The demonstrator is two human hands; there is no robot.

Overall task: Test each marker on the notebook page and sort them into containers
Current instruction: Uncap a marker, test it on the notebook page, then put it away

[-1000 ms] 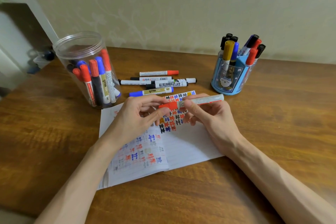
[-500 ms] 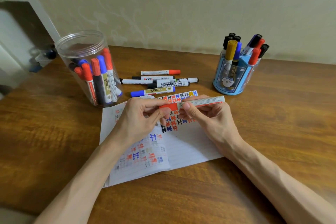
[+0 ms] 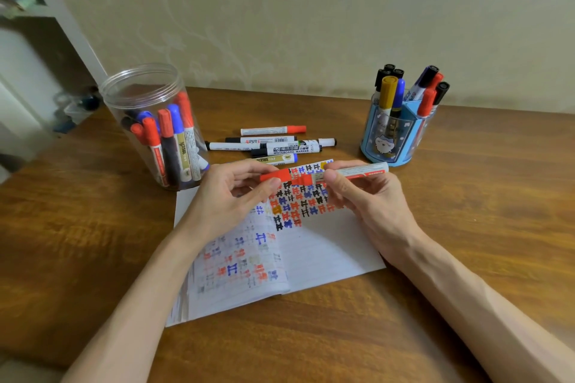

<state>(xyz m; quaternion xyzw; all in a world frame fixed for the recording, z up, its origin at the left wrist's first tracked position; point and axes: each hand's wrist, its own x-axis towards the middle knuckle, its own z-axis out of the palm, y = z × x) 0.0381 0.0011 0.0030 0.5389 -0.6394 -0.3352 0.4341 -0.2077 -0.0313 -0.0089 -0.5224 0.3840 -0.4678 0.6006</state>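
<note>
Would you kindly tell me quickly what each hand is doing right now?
Left hand: closed on the red cap end of the red-capped white marker.
Right hand: closed on that marker's white barrel.

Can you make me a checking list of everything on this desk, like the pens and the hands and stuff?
Surface: brown wooden table, bare at the right.
Job's things: open notebook covered in red, blue and black test marks; red marker held level above it; five loose markers lying behind the notebook; clear jar at left and blue holder at right, both with markers standing in them.
Clutter: nothing seen.
Grips: left hand pinches the red cap end; right hand holds the barrel.
Cables: nothing seen.
Surroundings: pale wall; blurred shelf at left.
</note>
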